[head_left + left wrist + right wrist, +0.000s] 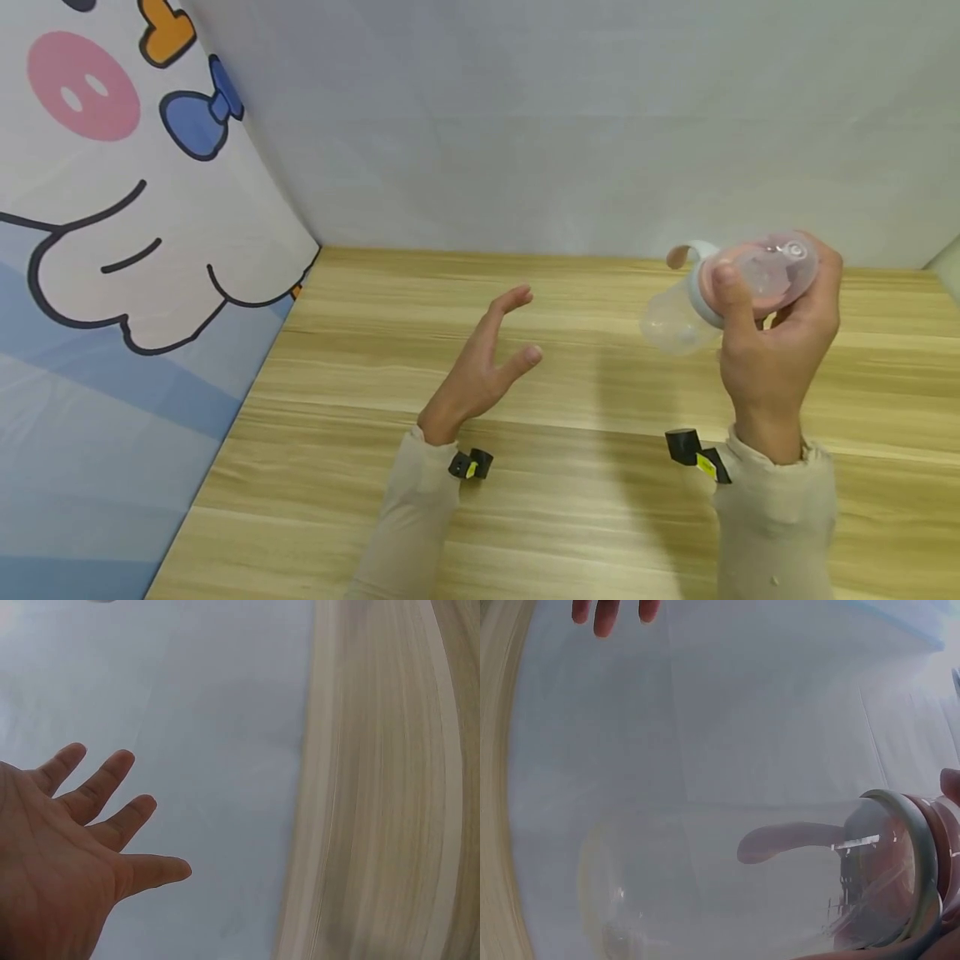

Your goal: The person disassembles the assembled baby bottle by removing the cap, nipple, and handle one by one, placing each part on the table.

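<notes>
My right hand (780, 358) grips a baby bottle (677, 321) above the table, thumb on its pink collar and fingers behind it. The bottle lies tilted, its clear domed cap (801, 265) to the right and its base to the lower left. A pale handle (702, 248) with a brownish tip sticks out by the collar. The right wrist view shows the transparent bottle body (727, 892) close up; no liquid can be made out. To the left, my left hand (480, 371) hovers with fingers spread, touching nothing; its palm (60, 870) fills the lower left of the left wrist view.
Beneath both hands lies a wood-grain table (540, 517). A pale grey cloth wall (570, 133) stands along its back edge, and a cartoon-printed sheet (150, 400) borders its left side. Black wrist mounts (471, 464) sit on both sleeves.
</notes>
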Demonstrator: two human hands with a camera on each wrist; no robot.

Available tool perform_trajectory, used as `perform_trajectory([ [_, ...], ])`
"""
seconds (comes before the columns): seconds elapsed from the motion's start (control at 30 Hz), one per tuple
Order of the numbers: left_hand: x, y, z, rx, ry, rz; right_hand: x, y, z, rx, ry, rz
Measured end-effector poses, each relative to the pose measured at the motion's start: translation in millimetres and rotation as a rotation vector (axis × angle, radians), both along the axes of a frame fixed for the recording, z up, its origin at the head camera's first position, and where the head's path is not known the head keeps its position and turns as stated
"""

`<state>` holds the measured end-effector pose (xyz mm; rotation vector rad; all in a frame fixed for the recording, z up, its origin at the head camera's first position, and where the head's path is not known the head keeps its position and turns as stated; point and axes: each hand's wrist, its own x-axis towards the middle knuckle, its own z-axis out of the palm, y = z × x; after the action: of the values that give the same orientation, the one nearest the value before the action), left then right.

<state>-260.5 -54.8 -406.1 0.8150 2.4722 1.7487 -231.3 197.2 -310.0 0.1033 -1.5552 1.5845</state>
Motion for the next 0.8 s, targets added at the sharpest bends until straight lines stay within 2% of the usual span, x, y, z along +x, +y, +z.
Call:
perform_trajectory([
  [0.1,0.5,0.1,0.5,-0.009,0.001,0.002,-0.6,-3,-2.3,-0.018,0.008,0.036],
  [0.23,1.0,0.2,0.9,-0.018,-0.001,0.005,-0.1,-7,-3.9,0.011,0.002,0.063],
  [0.4,1.9,0.5,2.3,-0.023,-0.010,-0.008,2.0,-13,-4.2,0.060,-0.010,0.073],
  [0.67,3.3,0.6,4.4,-0.031,-0.022,-0.027,0.6,-18,-7.5,0.067,-0.006,0.105],
  [0.8,4.2,1.0,4.4,-0.037,-0.042,-0.034,-0.8,-20,-9.9,0.034,0.005,0.176],
])
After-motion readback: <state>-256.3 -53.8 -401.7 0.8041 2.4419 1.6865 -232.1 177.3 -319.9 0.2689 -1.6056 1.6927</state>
